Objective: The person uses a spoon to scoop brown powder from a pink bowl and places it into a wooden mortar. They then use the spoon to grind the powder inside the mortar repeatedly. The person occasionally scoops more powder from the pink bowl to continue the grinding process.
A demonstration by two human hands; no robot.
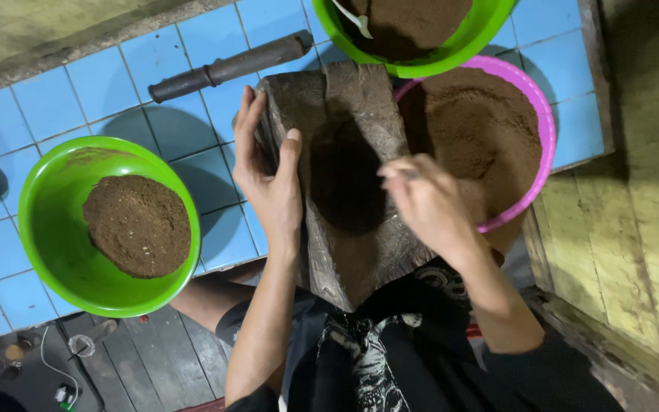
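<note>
**Hands on a heavy wooden mortar, bowls of brown powder all round**

Well to the left of the left hand sits a bright green round plastic bowl (62, 221) on the blue tiled floor (32, 114), holding a flat mound of coarse dark brown powder (139, 225). Beyond the left hand's fingertips lies a dark, long, round wooden pestle (230, 67), untouched.

The left hand (268, 172) is clamped on the left edge of the dark, rough-hewn wooden block mortar (345, 168), fingers spread along the outer side and thumb hooked over the rim. The block rests tilted between the two hands, its near end against the person's lap, its hollow dusted brown.

The right hand (425, 202) hovers over the hollow's right side, blurred; its fingers look pinched together, perhaps on something small, but I cannot tell what.

The block looks thick, stiff and heavy; it should not flex or crack, though the powder-coated surface may be slippery, so its rims and outer sides seem the soundest holds.

Beyond the right hand is a second green plastic bowl (467, 49) of powder, and to its right a pink round plastic basin (547, 130) heaped with fine brown powder, loose and easily spilled.
</note>
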